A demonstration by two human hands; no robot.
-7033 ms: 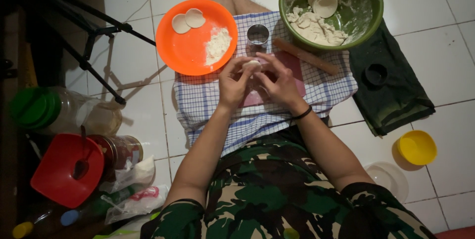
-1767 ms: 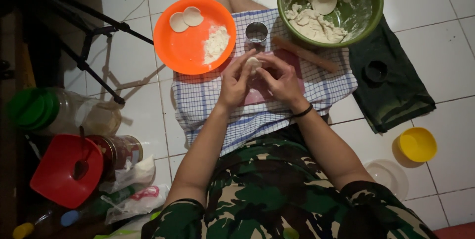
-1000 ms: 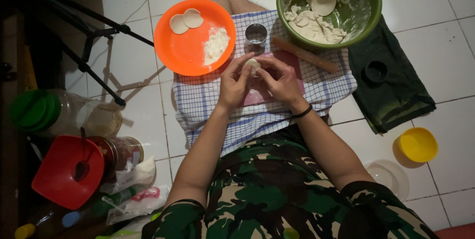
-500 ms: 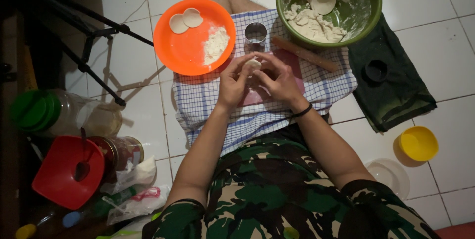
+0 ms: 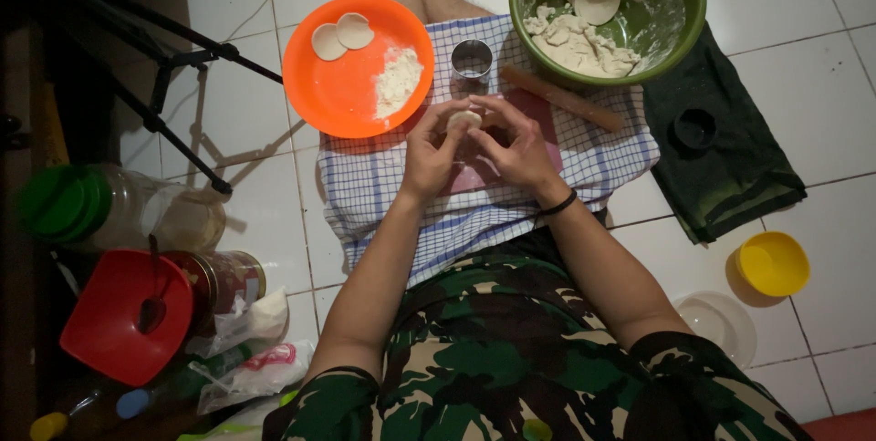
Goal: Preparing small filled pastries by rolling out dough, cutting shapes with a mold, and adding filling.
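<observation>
Left hand (image 5: 429,151) and right hand (image 5: 522,147) pinch a dough piece (image 5: 464,119) together; orange plate (image 5: 358,65) at ten o'clock; green bowl (image 5: 675,26) at one o'clock.

Orange plate (image 5: 342,99) with flour and two dough discs (image 5: 341,36); green bowl (image 5: 671,35) of dough; ring cutter (image 5: 472,62); rolling pin (image 5: 561,99) (on checked cloth (image 5: 365,186)); yellow cup (image 5: 772,264); red lid (image 5: 114,322).

Dim, uneven light; bright upper tiles, dark murky left edge
</observation>
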